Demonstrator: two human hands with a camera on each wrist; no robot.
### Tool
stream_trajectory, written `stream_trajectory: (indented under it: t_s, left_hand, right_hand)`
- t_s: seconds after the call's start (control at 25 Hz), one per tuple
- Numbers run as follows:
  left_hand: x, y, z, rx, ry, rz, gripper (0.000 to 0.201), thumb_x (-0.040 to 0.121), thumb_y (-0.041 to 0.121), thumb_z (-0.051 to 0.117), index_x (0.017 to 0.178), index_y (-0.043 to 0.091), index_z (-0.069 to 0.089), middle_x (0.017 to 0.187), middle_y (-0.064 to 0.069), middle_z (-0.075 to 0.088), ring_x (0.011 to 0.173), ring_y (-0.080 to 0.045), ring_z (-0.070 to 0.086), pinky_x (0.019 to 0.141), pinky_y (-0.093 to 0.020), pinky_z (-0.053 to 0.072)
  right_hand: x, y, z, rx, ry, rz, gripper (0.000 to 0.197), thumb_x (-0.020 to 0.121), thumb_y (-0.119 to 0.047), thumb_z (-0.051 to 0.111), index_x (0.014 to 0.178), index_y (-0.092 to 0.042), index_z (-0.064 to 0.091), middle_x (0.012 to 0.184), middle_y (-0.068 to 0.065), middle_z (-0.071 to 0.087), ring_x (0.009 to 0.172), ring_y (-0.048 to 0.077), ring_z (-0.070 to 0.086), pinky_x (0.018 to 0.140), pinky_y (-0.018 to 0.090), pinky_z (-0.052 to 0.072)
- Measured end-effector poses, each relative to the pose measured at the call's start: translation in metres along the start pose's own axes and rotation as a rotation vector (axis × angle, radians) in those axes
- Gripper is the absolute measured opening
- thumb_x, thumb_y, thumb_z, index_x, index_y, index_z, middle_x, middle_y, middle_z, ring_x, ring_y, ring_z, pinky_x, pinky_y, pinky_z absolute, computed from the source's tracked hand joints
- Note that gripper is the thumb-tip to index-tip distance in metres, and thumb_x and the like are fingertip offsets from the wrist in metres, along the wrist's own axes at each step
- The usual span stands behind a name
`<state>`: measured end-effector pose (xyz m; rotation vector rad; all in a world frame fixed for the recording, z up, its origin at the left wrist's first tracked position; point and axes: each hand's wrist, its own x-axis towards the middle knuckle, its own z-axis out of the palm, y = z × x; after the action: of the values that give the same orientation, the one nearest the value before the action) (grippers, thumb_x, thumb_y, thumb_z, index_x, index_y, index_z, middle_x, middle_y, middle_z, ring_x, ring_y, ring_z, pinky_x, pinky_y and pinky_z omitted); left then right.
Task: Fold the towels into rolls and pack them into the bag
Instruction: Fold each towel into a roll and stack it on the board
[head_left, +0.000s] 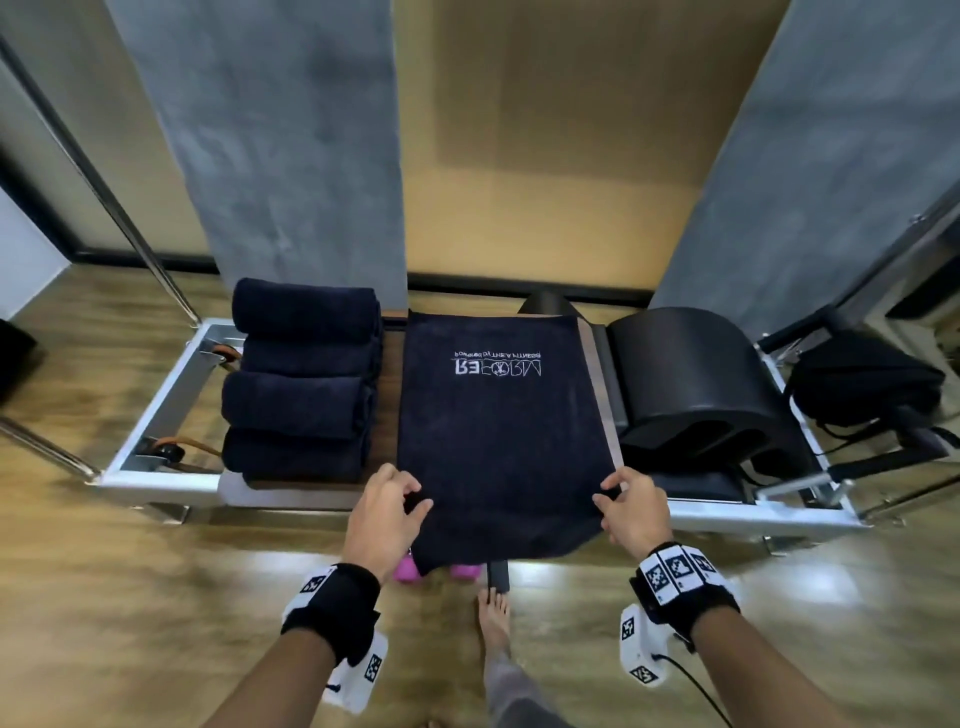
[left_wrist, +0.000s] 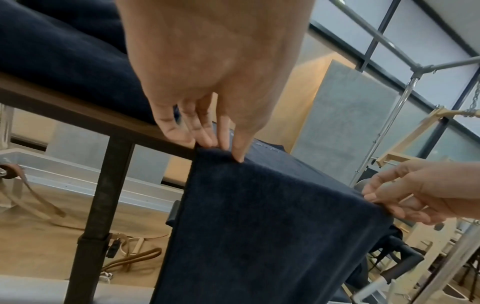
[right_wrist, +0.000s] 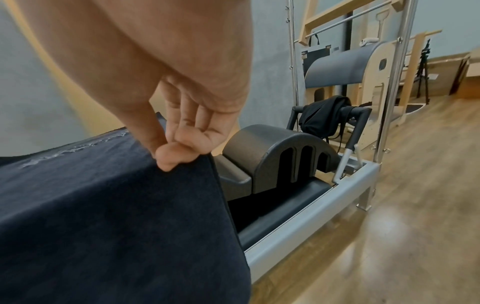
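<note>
A dark navy towel (head_left: 498, 415) with a white logo lies flat on the platform, and its near end hangs over the front edge. My left hand (head_left: 418, 496) pinches the towel's left edge at that front edge, fingertips on the cloth (left_wrist: 223, 152). On the opposite edge my right hand (head_left: 605, 493) pinches the cloth between thumb and fingers (right_wrist: 174, 152). Several rolled navy towels (head_left: 301, 379) lie stacked side by side left of the flat one. A black bag (head_left: 867, 384) hangs on the frame at the far right.
A black arc barrel (head_left: 691, 384) sits on the platform just right of the towel. The silver metal frame (head_left: 156, 415) surrounds the platform, with upright poles at both ends. Pink dumbbells (head_left: 402, 566) and my bare foot (head_left: 496, 618) are on the wooden floor below.
</note>
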<state>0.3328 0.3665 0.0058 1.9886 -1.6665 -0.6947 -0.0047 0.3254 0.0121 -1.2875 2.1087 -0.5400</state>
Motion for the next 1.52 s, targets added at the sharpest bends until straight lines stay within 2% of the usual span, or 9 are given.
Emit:
stream_trajectory:
  t_s: [0.24, 0.52, 0.72, 0.84, 1.12, 1.24, 1.32, 1.44, 1.52]
  left_hand:
    - [0.011, 0.011, 0.0, 0.08, 0.104, 0.08, 0.012, 0.098, 0.028, 0.071, 0.09, 0.028, 0.063, 0.095, 0.014, 0.048, 0.091, -0.009, 0.056, 0.069, -0.032, 0.052]
    - [0.113, 0.077, -0.022, 0.01, 0.245, 0.1, 0.011, 0.098, 0.034, 0.071, 0.091, 0.034, 0.062, 0.064, 0.01, 0.047, 0.062, -0.006, 0.052, 0.058, -0.033, 0.043]
    - [0.189, 0.12, -0.018, -0.052, 0.195, 0.055, 0.003, 0.104, 0.031, 0.063, 0.106, 0.032, 0.064, 0.077, 0.012, 0.069, 0.081, -0.018, 0.068, 0.071, -0.037, 0.052]
    - [0.191, 0.113, -0.011, -0.081, 0.126, -0.02, 0.029, 0.104, 0.034, 0.063, 0.132, 0.029, 0.057, 0.103, 0.013, 0.071, 0.093, -0.019, 0.07, 0.083, -0.041, 0.056]
    - [0.119, 0.048, 0.014, 0.171, -0.045, -0.253, 0.031, 0.096, 0.051, 0.067, 0.115, 0.028, 0.059, 0.107, -0.003, 0.072, 0.107, -0.033, 0.07, 0.08, -0.037, 0.05]
    - [0.097, 0.041, 0.02, 0.167, -0.093, -0.274, 0.024, 0.098, 0.047, 0.067, 0.111, 0.027, 0.062, 0.109, -0.006, 0.07, 0.109, -0.033, 0.068, 0.083, -0.037, 0.049]
    - [0.093, 0.041, 0.019, 0.071, -0.024, -0.262, 0.015, 0.1, 0.037, 0.065, 0.103, 0.022, 0.064, 0.099, -0.009, 0.074, 0.096, -0.031, 0.073, 0.084, -0.039, 0.056]
    - [0.096, 0.046, 0.012, -0.367, 0.147, -0.3, 0.01, 0.105, 0.017, 0.059, 0.098, 0.015, 0.053, 0.076, -0.015, 0.076, 0.059, -0.021, 0.074, 0.066, -0.047, 0.064]
    - [0.098, 0.046, 0.007, -0.58, 0.198, -0.279, 0.011, 0.106, 0.009, 0.057, 0.115, 0.011, 0.051, 0.1, -0.024, 0.076, 0.074, -0.02, 0.077, 0.071, -0.052, 0.066]
  right_hand:
    - [0.015, -0.014, -0.006, -0.002, -0.112, -0.048, 0.021, 0.093, -0.01, 0.07, 0.074, -0.017, 0.067, 0.054, 0.002, 0.067, 0.044, 0.012, 0.064, 0.055, 0.031, 0.056]
    - [0.095, -0.129, -0.01, 0.212, -0.2, -0.254, 0.01, 0.099, -0.013, 0.063, 0.09, -0.011, 0.063, 0.054, 0.011, 0.069, 0.035, 0.019, 0.052, 0.041, 0.025, 0.042]
    - [0.157, -0.195, 0.019, 0.292, -0.225, -0.262, 0.01, 0.103, -0.016, 0.058, 0.093, -0.017, 0.058, 0.062, 0.011, 0.073, 0.043, 0.026, 0.064, 0.037, 0.024, 0.041]
    - [0.165, -0.18, 0.025, 0.316, -0.22, -0.201, 0.01, 0.101, -0.015, 0.063, 0.101, -0.022, 0.055, 0.066, 0.012, 0.074, 0.046, 0.027, 0.065, 0.039, 0.028, 0.044]
    - [0.114, -0.074, 0.016, 0.038, -0.225, -0.019, 0.028, 0.086, -0.021, 0.083, 0.094, -0.013, 0.057, 0.059, 0.015, 0.068, 0.025, 0.014, 0.044, 0.033, 0.021, 0.034]
    - [0.1, -0.062, 0.018, 0.071, -0.269, 0.019, 0.022, 0.094, -0.016, 0.075, 0.096, -0.004, 0.057, 0.054, 0.015, 0.066, 0.026, 0.016, 0.043, 0.034, 0.022, 0.033]
    - [0.094, -0.064, 0.015, 0.242, -0.296, 0.078, 0.017, 0.1, -0.011, 0.066, 0.1, 0.001, 0.053, 0.053, 0.016, 0.066, 0.029, 0.022, 0.05, 0.034, 0.022, 0.035]
    - [0.086, -0.07, 0.001, 0.634, -0.228, 0.14, 0.01, 0.106, -0.008, 0.057, 0.103, -0.004, 0.049, 0.073, 0.025, 0.073, 0.049, 0.032, 0.068, 0.04, 0.028, 0.053]
    - [0.08, -0.07, -0.005, 0.79, -0.15, 0.083, 0.004, 0.106, -0.004, 0.055, 0.109, -0.005, 0.053, 0.098, 0.022, 0.073, 0.07, 0.038, 0.074, 0.052, 0.034, 0.062]
